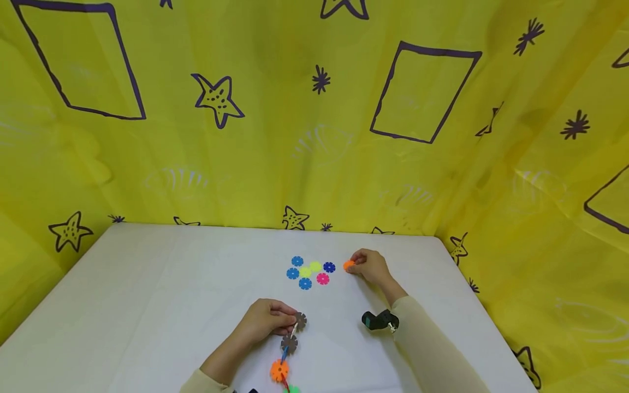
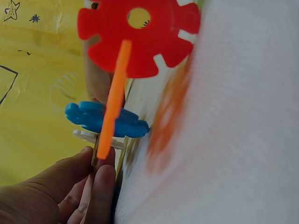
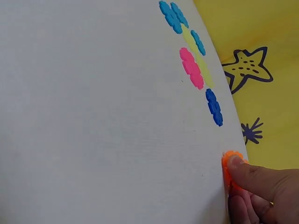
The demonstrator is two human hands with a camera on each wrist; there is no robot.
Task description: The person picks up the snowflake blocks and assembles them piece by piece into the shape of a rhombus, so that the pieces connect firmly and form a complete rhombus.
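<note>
My left hand (image 1: 267, 317) pinches a brown notched disc (image 1: 301, 321) at the end of a chain of interlocking plastic discs. Down the chain toward me come a white disc, another brown disc (image 1: 289, 344), a blue disc (image 2: 105, 119), an orange disc (image 1: 279, 370), a red disc (image 2: 100, 32) and part of a green one (image 1: 293, 389). Farther out at the right, my right hand (image 1: 371, 266) holds a loose orange disc (image 3: 229, 172) between thumb and fingers. Left of that hand lie several flat loose discs, including a dark blue disc (image 1: 329, 267) and a pink disc (image 1: 322, 279).
Light blue discs (image 1: 297, 261) and pale yellow discs (image 1: 315, 266) complete the loose group on the white table (image 1: 172, 289). Yellow printed cloth (image 1: 265, 147) hangs along the table's far edge and sides. A black device (image 1: 378, 320) sits at the right wrist.
</note>
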